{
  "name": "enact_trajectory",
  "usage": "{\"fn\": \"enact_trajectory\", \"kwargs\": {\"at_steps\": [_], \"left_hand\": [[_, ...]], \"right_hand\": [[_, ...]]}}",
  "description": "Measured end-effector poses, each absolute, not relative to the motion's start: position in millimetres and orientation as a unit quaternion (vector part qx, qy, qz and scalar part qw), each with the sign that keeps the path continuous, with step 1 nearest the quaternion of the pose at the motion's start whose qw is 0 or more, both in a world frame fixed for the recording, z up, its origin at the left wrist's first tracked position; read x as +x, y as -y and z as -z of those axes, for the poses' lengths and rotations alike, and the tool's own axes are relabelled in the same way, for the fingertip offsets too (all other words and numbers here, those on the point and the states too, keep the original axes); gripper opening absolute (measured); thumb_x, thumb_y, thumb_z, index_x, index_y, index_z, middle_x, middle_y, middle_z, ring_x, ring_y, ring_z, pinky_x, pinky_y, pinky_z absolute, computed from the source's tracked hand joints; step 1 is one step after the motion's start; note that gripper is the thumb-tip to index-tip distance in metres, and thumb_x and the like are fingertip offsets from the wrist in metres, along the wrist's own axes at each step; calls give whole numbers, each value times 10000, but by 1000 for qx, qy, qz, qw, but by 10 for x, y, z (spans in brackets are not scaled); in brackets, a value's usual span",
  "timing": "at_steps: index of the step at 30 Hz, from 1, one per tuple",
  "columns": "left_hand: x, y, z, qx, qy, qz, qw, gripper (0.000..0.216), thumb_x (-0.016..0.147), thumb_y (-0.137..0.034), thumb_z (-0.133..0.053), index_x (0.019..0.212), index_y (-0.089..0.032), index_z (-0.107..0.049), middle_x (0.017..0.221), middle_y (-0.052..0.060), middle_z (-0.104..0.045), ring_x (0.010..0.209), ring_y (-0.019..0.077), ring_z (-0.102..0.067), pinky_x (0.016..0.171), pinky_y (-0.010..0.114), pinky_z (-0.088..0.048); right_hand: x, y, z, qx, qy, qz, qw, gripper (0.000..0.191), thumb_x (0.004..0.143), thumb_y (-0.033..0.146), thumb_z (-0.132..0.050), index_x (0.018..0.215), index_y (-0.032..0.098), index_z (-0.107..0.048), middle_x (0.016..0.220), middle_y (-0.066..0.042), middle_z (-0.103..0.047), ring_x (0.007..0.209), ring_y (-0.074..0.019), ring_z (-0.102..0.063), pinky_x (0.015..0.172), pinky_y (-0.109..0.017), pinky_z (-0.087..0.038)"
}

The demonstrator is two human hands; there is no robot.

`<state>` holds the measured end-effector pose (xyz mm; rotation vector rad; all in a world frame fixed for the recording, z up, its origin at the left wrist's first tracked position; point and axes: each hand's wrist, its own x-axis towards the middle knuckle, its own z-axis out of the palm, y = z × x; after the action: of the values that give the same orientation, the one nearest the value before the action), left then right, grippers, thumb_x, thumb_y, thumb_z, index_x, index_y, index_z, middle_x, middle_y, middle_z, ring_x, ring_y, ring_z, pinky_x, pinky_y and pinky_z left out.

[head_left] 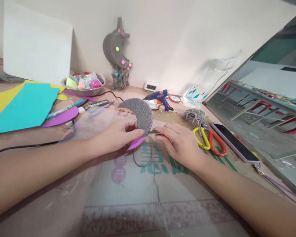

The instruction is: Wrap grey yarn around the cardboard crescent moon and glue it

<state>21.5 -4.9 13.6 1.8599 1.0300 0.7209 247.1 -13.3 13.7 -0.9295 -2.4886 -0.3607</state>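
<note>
A purple crescent-moon cutout (143, 115), mostly covered in wound grey yarn, is pinched between the thumb and fingers of my left hand (123, 133). Its lower tip still shows bare purple (136, 143). To the right of the crescent, my right hand (179, 140) pinches the grey yarn (153, 132) close to its edge. A loop of that yarn hangs below the crescent, and a strand trails down over the printed board. Beyond my right hand lies a bundle of grey yarn (194, 116), beside scissors with yellow and red handles (217, 143).
A blue glue gun (160, 96) lies behind the crescent, near a small white clock (151, 86) and a glass jar (199, 87). A finished moon hanging (117, 49) leans on the wall. A phone (235, 142) is at right; coloured sheets (24, 107) and a metal bowl (82, 91) are at left.
</note>
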Motion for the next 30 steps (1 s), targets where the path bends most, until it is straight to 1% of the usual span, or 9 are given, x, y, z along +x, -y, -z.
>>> {"fn": "enact_trajectory", "kwargs": {"at_steps": [6,11,14,18,20,22,25,30], "left_hand": [[220,49,-132,731,-435,-268,452,251,854,-382,-472,710,-180,-514,616,-31,-488,545,105,-455,505,239,-334],[234,54,-151,751,-440,-274,409,265,855,-362,-481,670,-173,-495,621,-34,-468,575,106,-441,541,249,-331],[248,70,-173,751,-433,-271,419,247,862,-343,-472,689,-170,-508,645,-35,-476,598,105,-444,559,250,-338],[255,74,-181,747,-460,-265,400,275,856,-353,-489,649,-173,-469,592,-46,-429,558,99,-413,537,252,-316],[251,64,-171,746,-453,-268,409,281,860,-380,-484,670,-173,-483,592,-47,-439,557,100,-419,535,253,-320],[247,55,-157,746,-444,-270,417,279,864,-402,-474,712,-171,-513,618,-40,-478,571,105,-440,546,257,-334],[243,49,-142,748,-443,-275,411,257,865,-375,-469,736,-164,-539,669,-25,-520,593,107,-459,553,262,-335],[234,48,-140,757,-426,-275,412,252,865,-351,-470,698,-169,-518,645,-36,-476,589,103,-434,543,259,-332]], "right_hand": [[2476,129,-131,-339,904,134,225,238,935,277,-473,1027,136,-642,803,-54,-640,729,-162,-544,662,-283,-400],[2480,120,-134,-330,905,137,231,246,933,274,-476,1019,122,-649,791,-57,-635,731,-165,-547,659,-283,-398],[2478,120,-138,-330,907,133,227,246,935,260,-470,1015,115,-652,789,-56,-635,725,-164,-546,649,-282,-396],[2474,125,-143,-333,901,147,235,257,932,278,-477,1015,116,-658,784,-59,-633,725,-170,-546,650,-288,-397],[2474,127,-145,-335,899,145,242,266,931,281,-480,1037,110,-653,787,-62,-632,723,-170,-546,650,-287,-400],[2473,131,-146,-336,898,137,248,268,928,277,-486,1051,104,-650,797,-65,-633,724,-169,-546,653,-285,-405],[2467,139,-144,-327,899,142,255,264,923,273,-495,1049,103,-652,795,-67,-633,713,-167,-541,647,-285,-406],[2459,147,-148,-322,901,148,248,254,925,259,-489,1037,104,-657,777,-67,-637,694,-163,-543,625,-281,-405]]}}
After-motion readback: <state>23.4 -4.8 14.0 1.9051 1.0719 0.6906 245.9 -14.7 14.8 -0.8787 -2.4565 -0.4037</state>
